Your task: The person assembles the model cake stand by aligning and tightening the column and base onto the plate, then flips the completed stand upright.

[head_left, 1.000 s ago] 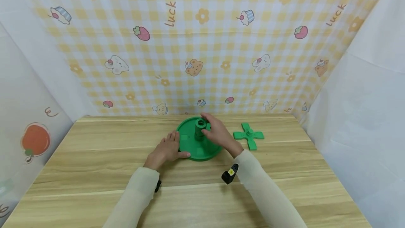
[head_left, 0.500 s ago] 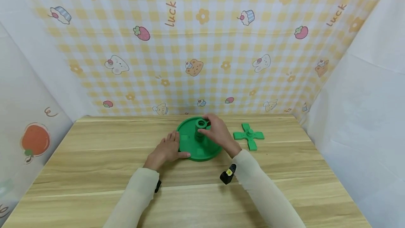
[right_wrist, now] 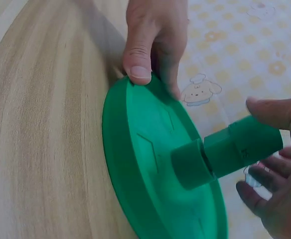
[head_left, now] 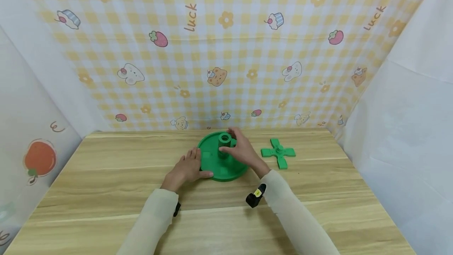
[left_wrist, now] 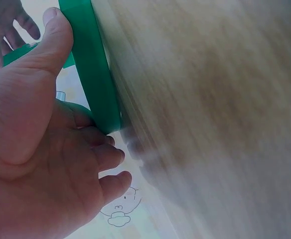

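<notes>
A green round base [head_left: 211,164] with a raised rim lies on the table toward the back. My left hand [head_left: 185,171] holds its left side, thumb over the front rim and fingers along the edge. From the base's middle rises a short green collar [right_wrist: 189,165], with a green tube [right_wrist: 242,142] standing in it, hollow at the top. My right hand [head_left: 245,152] is around the tube, thumb at its front and fingers behind. Several of those fingers [right_wrist: 257,199] spread away from it in the right wrist view. Part of the tube's right side is hidden.
A flat green cross-shaped piece [head_left: 279,152] with a round knob at its centre lies on the wooden table [head_left: 116,176], right of the base. A yellow-checked cloth [head_left: 226,50] hangs behind the table's back edge, with white cloth at both sides.
My right thumb has shifted left and slightly down around the tube's front, the hand turning a little with it. My left hand, the base and the cross-shaped piece keep their places.
</notes>
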Available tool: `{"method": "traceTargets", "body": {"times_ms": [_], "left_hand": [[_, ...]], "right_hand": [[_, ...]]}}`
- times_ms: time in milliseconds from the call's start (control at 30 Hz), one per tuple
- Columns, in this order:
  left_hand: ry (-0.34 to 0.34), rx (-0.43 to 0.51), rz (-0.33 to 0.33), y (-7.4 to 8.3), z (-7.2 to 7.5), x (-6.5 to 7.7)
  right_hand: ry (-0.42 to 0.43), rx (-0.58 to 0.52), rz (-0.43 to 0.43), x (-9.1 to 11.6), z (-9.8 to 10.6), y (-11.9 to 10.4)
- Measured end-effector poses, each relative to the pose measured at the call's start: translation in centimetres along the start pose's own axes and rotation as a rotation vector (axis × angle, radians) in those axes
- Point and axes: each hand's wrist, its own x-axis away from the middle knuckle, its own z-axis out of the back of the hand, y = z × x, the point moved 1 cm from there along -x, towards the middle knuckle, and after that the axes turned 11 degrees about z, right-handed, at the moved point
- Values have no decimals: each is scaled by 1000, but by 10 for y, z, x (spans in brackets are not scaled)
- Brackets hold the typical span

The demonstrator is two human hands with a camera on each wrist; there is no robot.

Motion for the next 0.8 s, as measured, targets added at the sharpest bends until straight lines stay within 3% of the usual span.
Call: {"method": "traceTargets", "body": {"times_ms": [133,233,800], "left_hand": [[4,2,-3,0,0,0],[6,-2,-3,0,-1,0],[5,-9,-3,-1,-1,-1]], "right_hand": [[-27,-109,9,0,2,6],[-17,-115,25,-1,2,9],[128,62,-50,-2,-6,4]]}}
